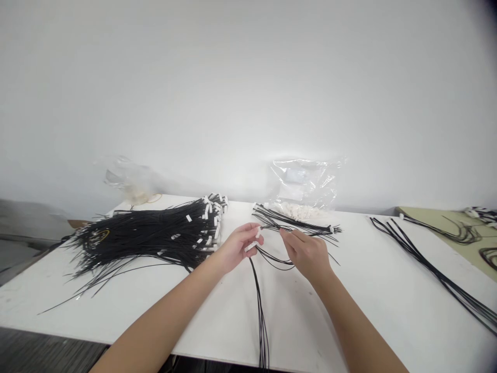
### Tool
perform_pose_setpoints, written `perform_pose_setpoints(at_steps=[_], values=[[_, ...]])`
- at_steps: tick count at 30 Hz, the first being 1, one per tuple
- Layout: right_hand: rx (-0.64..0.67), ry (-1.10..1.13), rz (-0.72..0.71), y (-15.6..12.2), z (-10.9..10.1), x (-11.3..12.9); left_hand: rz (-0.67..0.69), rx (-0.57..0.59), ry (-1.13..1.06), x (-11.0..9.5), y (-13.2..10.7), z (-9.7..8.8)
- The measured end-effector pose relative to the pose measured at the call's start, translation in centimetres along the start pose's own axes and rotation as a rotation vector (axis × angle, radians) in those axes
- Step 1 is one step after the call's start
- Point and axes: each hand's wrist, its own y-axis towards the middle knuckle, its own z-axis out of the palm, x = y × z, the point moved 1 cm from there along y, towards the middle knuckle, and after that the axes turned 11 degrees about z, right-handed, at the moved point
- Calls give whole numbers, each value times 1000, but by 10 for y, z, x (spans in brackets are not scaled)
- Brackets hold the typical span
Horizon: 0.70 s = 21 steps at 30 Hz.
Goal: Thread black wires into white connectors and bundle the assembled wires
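Between its thumb and fingers, my left hand grips a small white connector with thin black wires attached. A second small white piece shows at its fingertips. Some of these black wires hang down over the table's front edge; others loop to the right. My right hand is closed in a pinch on thin black wires, just right of the left hand. The exact wire ends in its fingertips are hidden. Behind the right hand lies a short bundle of black wires with white connectors at its ends.
A large pile of black wires with white connectors covers the left of the white table. A clear bag of small white pieces leans on the wall. Another clear bag stands behind the pile. Long black cables lie at right.
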Motion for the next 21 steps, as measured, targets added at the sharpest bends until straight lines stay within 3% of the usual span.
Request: perform_pose_setpoints(at_steps=[10, 21], values=[[-5, 33, -21, 1, -1, 2, -34, -10, -78, 0, 1, -1], [11, -7, -91, 1, 2, 6, -14, 34, 16, 5, 4, -1]])
